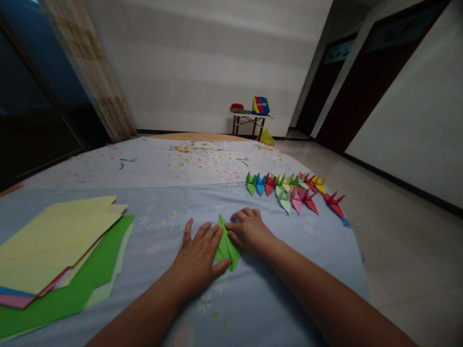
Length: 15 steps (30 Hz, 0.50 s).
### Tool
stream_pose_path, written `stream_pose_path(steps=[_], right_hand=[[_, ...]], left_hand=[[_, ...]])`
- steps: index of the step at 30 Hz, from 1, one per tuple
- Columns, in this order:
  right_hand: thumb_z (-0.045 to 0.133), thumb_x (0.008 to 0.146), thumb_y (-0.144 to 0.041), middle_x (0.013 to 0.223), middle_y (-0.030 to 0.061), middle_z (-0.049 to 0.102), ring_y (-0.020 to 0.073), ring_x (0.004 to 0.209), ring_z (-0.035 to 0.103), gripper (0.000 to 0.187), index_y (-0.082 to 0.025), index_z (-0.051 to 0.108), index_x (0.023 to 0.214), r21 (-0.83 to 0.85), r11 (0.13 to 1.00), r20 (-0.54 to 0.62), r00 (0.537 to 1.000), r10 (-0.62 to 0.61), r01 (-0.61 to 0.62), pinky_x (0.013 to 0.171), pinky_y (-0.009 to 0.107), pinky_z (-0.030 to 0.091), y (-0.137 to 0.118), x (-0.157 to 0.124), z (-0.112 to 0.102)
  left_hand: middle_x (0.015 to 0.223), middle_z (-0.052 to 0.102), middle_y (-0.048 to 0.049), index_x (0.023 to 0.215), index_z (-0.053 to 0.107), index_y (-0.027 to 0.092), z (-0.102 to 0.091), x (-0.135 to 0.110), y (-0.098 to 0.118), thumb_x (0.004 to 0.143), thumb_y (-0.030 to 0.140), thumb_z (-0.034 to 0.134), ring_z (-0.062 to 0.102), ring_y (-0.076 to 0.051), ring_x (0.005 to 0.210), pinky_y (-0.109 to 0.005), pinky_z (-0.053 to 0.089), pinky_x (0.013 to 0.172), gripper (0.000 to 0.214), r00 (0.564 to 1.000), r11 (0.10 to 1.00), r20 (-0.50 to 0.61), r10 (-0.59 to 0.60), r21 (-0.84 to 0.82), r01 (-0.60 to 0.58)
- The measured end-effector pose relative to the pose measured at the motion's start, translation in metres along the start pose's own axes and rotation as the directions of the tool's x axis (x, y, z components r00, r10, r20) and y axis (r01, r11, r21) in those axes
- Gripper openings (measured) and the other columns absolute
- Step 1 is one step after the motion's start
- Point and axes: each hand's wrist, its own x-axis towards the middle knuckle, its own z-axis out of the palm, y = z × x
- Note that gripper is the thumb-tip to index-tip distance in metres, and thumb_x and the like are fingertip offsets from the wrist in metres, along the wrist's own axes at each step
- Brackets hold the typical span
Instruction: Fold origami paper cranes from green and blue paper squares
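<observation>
A piece of green origami paper point(224, 246), folded into a narrow kite-like diamond with a crease down its middle, lies flat on the blue tablecloth. My left hand point(201, 249) rests on its left side with fingers spread, the thumb across the lower part. On the upper right edge, my right hand point(249, 229) presses with its index finger and thumb, the other fingers curled above the cloth. Both hands touch the paper without lifting it. Parts of the paper's edges are hidden under the fingertips.
On the left lies a stack of coloured paper sheets point(54, 231), yellow on top. Several folded paper cranes point(297, 198) stand in rows near the table's right edge. Beyond the table, a small stand point(252, 116) by the wall holds a colourful box point(261, 105).
</observation>
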Motion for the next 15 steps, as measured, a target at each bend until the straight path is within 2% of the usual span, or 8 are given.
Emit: stream_pose_path(steps=[5,11,15], right_hand=[[0.045,0.089,-0.039,0.107,0.0052,0.058,0.0227,0.104,0.04,0.026,-0.029,0.064,0.104,-0.001,1.0,0.007,1.0,-0.025,0.025,0.087,0.041,0.022,0.0005,0.0023,-0.0011],[0.039,0.091,-0.041,0.124,0.0057,0.05,0.0259,0.114,0.034,0.032,-0.033,0.056,0.117,-0.016,0.999,-0.009,0.999,-0.031,0.03,0.091,0.044,0.019,0.0,-0.0001,0.0014],[0.034,0.092,-0.042,0.129,0.0047,0.047,0.0276,0.119,0.03,0.034,-0.034,0.054,0.119,-0.046,0.999,-0.024,0.999,-0.029,0.028,0.094,0.046,0.017,-0.0012,-0.0015,0.0028]], left_hand=[[0.133,0.049,-0.0085,0.131,0.043,0.026,0.0039,-0.0004,-0.002,0.085,0.058,0.036,0.034,-0.029,0.128,-0.056,-0.011,0.105,0.057,1.0,1.0,0.018,0.009,-0.001,-0.009],[0.134,0.048,-0.0088,0.13,0.045,0.026,0.0032,-0.0005,-0.0033,0.085,0.058,0.036,0.033,-0.029,0.128,-0.057,-0.008,0.105,0.056,0.999,1.0,0.034,0.008,-0.017,-0.007],[0.135,0.048,-0.0079,0.13,0.045,0.028,0.0019,0.0,-0.0033,0.085,0.058,0.036,0.033,-0.03,0.128,-0.058,-0.007,0.105,0.055,0.999,1.0,0.048,0.002,-0.025,-0.001]])
